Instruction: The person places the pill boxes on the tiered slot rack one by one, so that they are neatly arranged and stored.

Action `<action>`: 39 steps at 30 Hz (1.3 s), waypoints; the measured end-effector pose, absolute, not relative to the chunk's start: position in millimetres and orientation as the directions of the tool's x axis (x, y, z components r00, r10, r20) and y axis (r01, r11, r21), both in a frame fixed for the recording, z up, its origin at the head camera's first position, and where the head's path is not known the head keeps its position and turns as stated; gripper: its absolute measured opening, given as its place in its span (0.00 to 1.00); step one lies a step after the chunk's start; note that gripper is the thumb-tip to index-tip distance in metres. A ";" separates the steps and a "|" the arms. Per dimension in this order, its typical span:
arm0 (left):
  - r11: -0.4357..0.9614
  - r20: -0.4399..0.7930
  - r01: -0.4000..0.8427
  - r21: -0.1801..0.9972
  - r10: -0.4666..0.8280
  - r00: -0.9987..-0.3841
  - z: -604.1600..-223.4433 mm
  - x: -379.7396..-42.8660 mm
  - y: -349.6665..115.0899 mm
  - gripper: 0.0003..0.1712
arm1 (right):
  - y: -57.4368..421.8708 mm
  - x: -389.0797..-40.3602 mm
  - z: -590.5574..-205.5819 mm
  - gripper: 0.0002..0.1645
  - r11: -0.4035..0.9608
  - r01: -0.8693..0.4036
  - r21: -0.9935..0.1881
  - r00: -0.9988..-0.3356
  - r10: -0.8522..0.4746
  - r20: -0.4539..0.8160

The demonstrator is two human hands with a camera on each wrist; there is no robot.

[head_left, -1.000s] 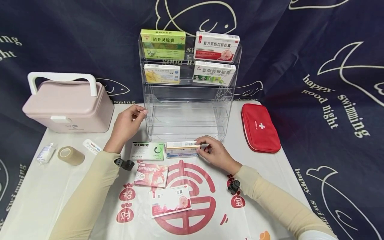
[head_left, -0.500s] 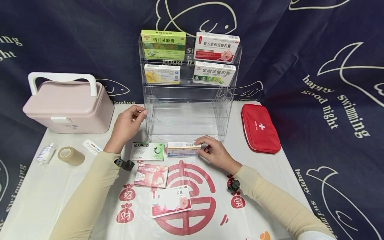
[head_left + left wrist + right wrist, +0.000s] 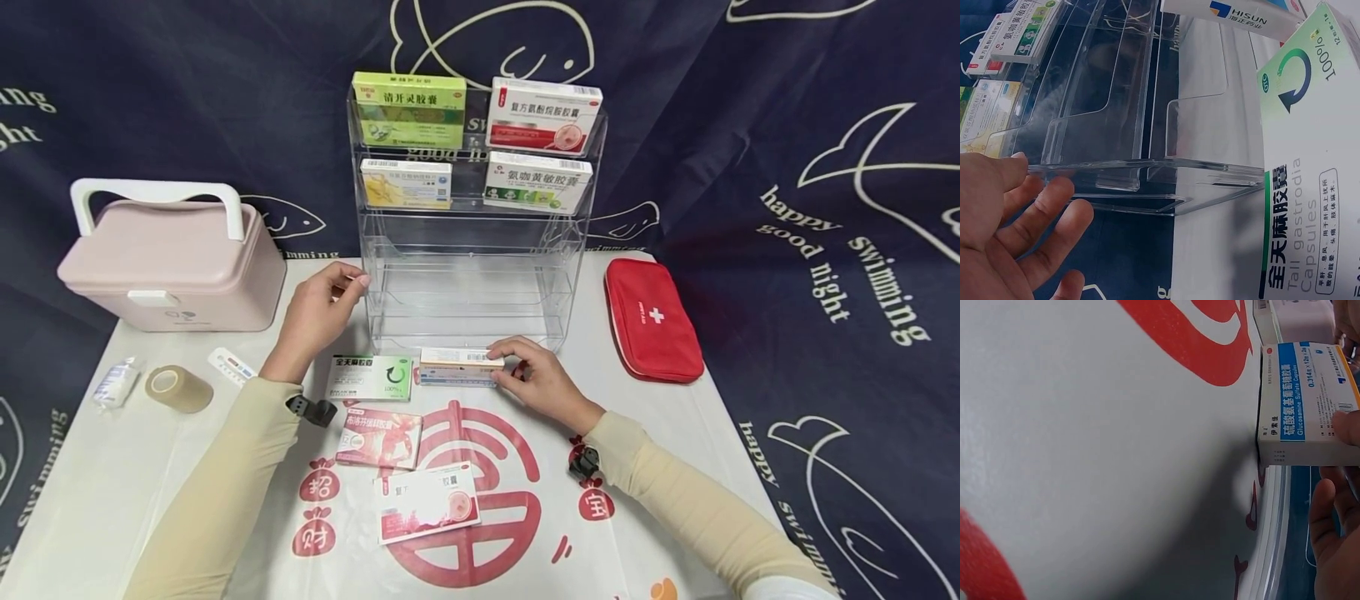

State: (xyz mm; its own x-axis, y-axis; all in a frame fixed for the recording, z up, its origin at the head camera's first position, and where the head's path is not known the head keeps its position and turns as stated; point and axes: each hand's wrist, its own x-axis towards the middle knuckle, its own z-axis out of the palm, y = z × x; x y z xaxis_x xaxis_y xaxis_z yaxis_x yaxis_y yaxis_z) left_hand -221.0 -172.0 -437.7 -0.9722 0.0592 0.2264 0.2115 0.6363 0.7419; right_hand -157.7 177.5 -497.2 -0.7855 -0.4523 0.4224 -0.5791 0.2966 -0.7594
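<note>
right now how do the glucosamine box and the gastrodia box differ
The glucosamine box is pinched in the right hand, while no hand holds the gastrodia box. The glucosamine box is printed with blue and orange, the gastrodia box with green. Both have Chinese and English lettering.

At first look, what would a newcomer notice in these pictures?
Probably the clear rack at the back, with four medicine boxes in its upper tiers. The red pouch to its right also stands out. In front, the right hand holds a white-and-blue box.
</note>
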 end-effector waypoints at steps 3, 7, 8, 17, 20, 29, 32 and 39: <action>0.637 0.227 0.213 0.741 0.062 -0.972 -437.4 -221.3 -172.2 0.20 | 181.2 -163.5 -509.9 0.19 0.308 -0.582 -0.752 -0.785 -0.454 0.421; 0.637 0.223 0.211 0.741 0.062 -0.973 -436.8 -220.8 -172.0 0.21 | 180.5 -165.4 -507.9 0.19 0.335 -0.574 -0.748 -0.793 -0.454 0.406; 0.637 0.222 0.209 0.742 0.061 -0.973 -436.8 -220.8 -171.9 0.21 | 178.8 -164.1 -502.3 0.19 0.336 -0.572 -0.748 -0.795 -0.451 0.405; 0.637 0.217 0.203 0.744 0.057 -0.975 -437.2 -221.3 -170.4 0.20 | 172.7 -170.2 -460.6 0.18 0.316 -0.583 -0.748 -0.793 -0.420 0.441; 0.638 0.219 0.204 0.743 0.056 -0.974 -437.4 -221.3 -170.7 0.20 | 171.2 -177.4 -444.1 0.17 0.318 -0.572 -0.756 -0.803 -0.406 0.437; 0.638 0.211 0.196 0.744 0.054 -0.976 -436.6 -220.4 -173.0 0.21 | 153.7 -211.3 -387.4 0.16 0.290 -0.586 -0.756 -0.806 -0.304 0.508; 0.635 0.215 0.204 0.745 0.061 -0.975 -435.7 -220.3 -173.7 0.20 | 146.4 -224.5 -373.5 0.15 0.284 -0.616 -0.735 -0.785 -0.299 0.543; 0.605 0.238 0.237 0.760 0.080 -0.968 -434.5 -220.1 -174.0 0.15 | 131.2 -244.2 -348.4 0.15 0.288 -0.667 -0.688 -0.744 -0.315 0.589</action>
